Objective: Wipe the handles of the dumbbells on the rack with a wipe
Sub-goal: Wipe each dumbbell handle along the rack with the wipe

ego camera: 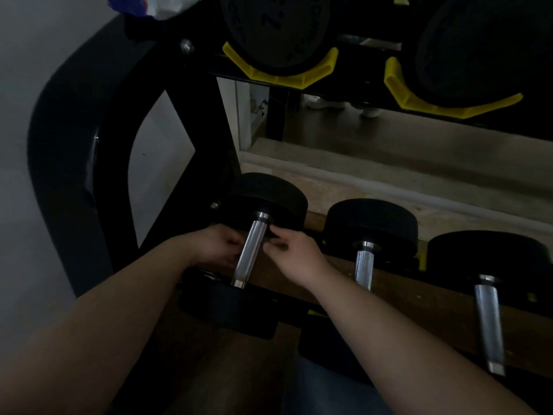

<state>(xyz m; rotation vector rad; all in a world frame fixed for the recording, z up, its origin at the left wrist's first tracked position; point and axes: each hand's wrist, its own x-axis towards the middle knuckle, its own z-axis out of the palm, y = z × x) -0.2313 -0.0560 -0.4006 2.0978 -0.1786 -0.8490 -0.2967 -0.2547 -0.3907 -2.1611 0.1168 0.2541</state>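
- The handle [250, 253] between the left hand [218, 247] and right hand [294, 251] is likely being wiped.
- Fingers are curled; anything held cannot be told.
- The next handle [364, 265], past the right hand, must be reached.

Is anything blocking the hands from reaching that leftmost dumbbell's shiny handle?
Nothing visible does. The left hand and right hand sit close on either side of the leftmost handle, with nothing seen between. Too dark to tell whether they touch it.
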